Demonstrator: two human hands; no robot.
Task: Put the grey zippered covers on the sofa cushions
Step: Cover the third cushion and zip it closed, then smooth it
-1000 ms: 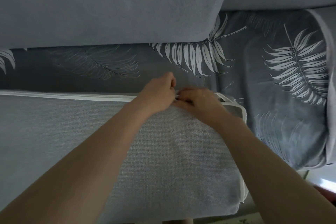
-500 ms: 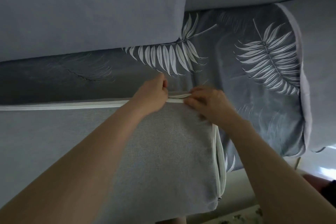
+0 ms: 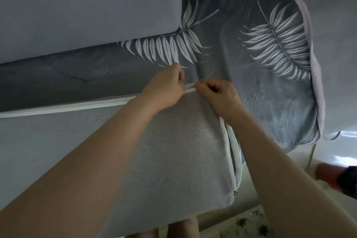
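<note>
A sofa cushion in a grey zippered cover lies across the lower half of the view, with a white zip band along its far edge and down its right side. A small metal zip pull hangs low on the right side, where the zip gapes. My left hand and my right hand meet at the cushion's far right corner. Each pinches the white zip edge there, fingers curled.
A leaf-print grey sheet covers the sofa seat behind and to the right. Two plain grey back cushions stand at the top. Pale floor and a red object lie at the lower right.
The view has shifted so the cushion corner sits further left. My hands stay pinched at the corner, and the open zip on the right side is now in view.
</note>
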